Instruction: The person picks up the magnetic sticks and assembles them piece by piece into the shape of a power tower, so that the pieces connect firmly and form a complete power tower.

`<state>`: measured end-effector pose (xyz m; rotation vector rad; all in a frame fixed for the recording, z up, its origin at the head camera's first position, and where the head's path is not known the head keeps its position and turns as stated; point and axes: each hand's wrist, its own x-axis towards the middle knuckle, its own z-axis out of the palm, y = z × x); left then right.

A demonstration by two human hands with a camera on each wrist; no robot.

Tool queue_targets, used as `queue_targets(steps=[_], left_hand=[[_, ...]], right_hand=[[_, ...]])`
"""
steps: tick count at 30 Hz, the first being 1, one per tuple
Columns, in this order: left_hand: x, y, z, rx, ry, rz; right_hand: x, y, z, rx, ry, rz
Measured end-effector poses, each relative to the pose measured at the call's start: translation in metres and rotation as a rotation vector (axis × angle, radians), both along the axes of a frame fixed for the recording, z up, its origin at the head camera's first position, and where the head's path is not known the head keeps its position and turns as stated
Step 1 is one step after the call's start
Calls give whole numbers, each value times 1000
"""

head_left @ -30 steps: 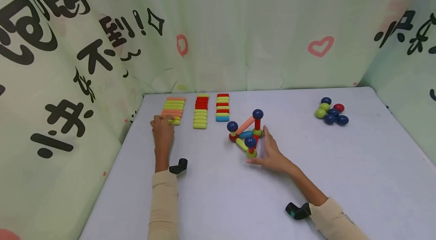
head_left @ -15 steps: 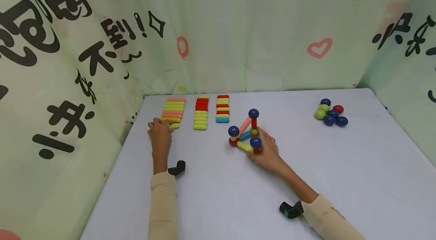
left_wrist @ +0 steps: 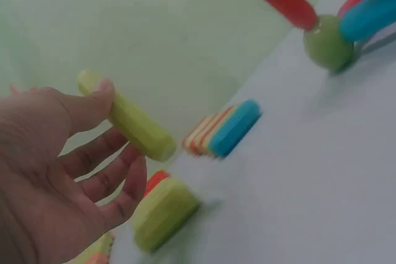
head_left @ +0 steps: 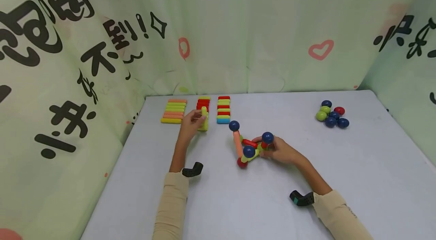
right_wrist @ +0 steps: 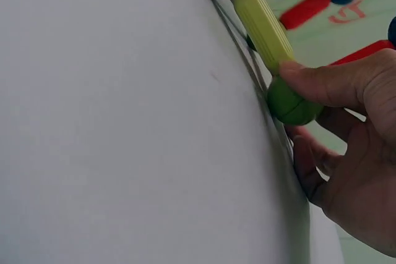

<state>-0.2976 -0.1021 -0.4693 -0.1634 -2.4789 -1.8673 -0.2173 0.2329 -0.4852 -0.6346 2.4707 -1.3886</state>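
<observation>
My left hand (head_left: pixel 191 125) pinches a yellow-green rod (left_wrist: pixel 129 117) between thumb and fingers, held up off the table. Behind it in the head view is the middle row of rods (head_left: pixel 203 103), partly hidden. At the table's middle stands a ball-and-rod structure (head_left: pixel 237 144) with blue balls on top and red and green balls at its base. The right hand (head_left: pixel 281 151) grips its right corner; in the right wrist view the thumb and fingers are around a green ball (right_wrist: pixel 291 102) joined to a yellow-green rod (right_wrist: pixel 263 29).
A row of orange, green and yellow rods (head_left: pixel 175 110) lies at the back left. Another row of red, yellow and blue rods (head_left: pixel 223 110) is right of the middle row. Loose blue, green and red balls (head_left: pixel 330 122) sit at the back right. A printed curtain (head_left: pixel 265 43) hangs behind the table.
My left hand has lifted a yellow-green rod from the left row's front end and brought it rightward. The right hand has taken hold of the structure and turned it, shifting it slightly nearer.
</observation>
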Motion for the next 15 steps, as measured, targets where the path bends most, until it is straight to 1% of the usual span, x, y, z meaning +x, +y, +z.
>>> queue_targets(steps=[2,3,5,9,10,12,15], left_hand=[[2,17,-3,97,-69,-59],[4,25,0,133,-103,-97],[7,40,-2,184,-140,-149],[10,60,-6,194,-171,-255],[9,64,-11,188,-165,-264],[9,69,-14,172,-174,-297],[7,74,-17,149,-207,-332]], right_hand=[[-3,3,0,-4,-25,55],[-4,5,-1,-4,-29,75],[-7,6,-1,-20,-38,94],[-8,7,-2,-54,-20,81],[-8,7,-2,-58,-10,72],[-8,7,-1,-60,14,46],[-8,6,0,-73,48,16]])
